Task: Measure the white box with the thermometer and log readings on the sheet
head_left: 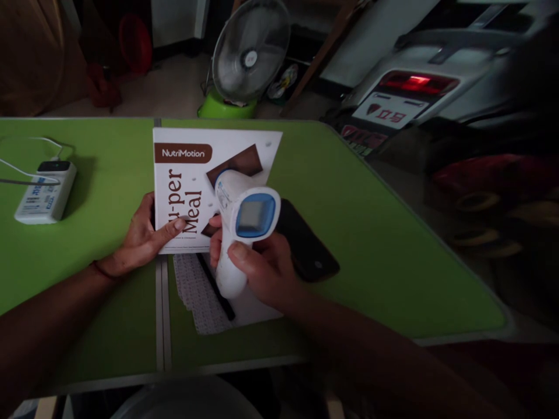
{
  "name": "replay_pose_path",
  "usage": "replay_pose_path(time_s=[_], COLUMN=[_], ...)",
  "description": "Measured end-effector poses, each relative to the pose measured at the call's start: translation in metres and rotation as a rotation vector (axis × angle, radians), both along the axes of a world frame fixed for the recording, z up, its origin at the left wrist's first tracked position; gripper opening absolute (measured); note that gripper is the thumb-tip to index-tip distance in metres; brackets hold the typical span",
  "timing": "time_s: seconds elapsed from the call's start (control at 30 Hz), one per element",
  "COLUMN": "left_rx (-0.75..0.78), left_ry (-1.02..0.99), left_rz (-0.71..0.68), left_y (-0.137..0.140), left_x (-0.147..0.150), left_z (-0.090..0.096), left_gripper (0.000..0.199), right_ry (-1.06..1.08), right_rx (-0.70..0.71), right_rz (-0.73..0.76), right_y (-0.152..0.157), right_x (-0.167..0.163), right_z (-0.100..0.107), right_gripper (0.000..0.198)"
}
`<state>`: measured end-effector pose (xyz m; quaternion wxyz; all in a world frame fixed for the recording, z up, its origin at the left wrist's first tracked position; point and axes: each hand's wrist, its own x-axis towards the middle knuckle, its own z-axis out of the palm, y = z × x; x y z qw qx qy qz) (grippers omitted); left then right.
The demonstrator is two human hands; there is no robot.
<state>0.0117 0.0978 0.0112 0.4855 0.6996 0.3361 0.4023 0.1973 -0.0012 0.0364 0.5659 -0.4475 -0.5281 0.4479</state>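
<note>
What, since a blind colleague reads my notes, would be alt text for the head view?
A person's right hand grips a white thermometer gun in front of a NutriMotion package held in the left hand. A dark phone and printed paper under a black pen lie on the green table.

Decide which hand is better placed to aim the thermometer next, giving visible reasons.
Likely the right hand: it grips the thermometer by its handle, with the display facing the wearer, while the left hand holds the white box.

Home-like room: fan (251,58), scooter (419,82)
</note>
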Motion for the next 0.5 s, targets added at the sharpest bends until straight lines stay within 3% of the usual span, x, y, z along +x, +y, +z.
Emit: replay_pose_path(time_s=[0.27, 0.4, 0.5], left_rx=[0.028, 0.114, 0.162], left_ry=[0.042, -0.082, -0.178], left_rz=[0.012, 0.139, 0.246], left_y=[-0.001, 0.005, 0.017], left_x=[-0.003, -0.001, 0.0], left_z=[0.006, 0.007, -0.002], left_gripper=[0.062, 0.058, 0.062], right_ry=[-0.03, -0.103, -0.289], right_rx=[0.06, 0.017, -0.073], right_rz=[0.014, -0.017, -0.039], right_y=[0.001, 0.006, 0.017], right_x=[0.004, 0.015, 0.029], right_z=[0.0, 0.002, 0.002], right_gripper=[0.038, 0.037, 0.034])
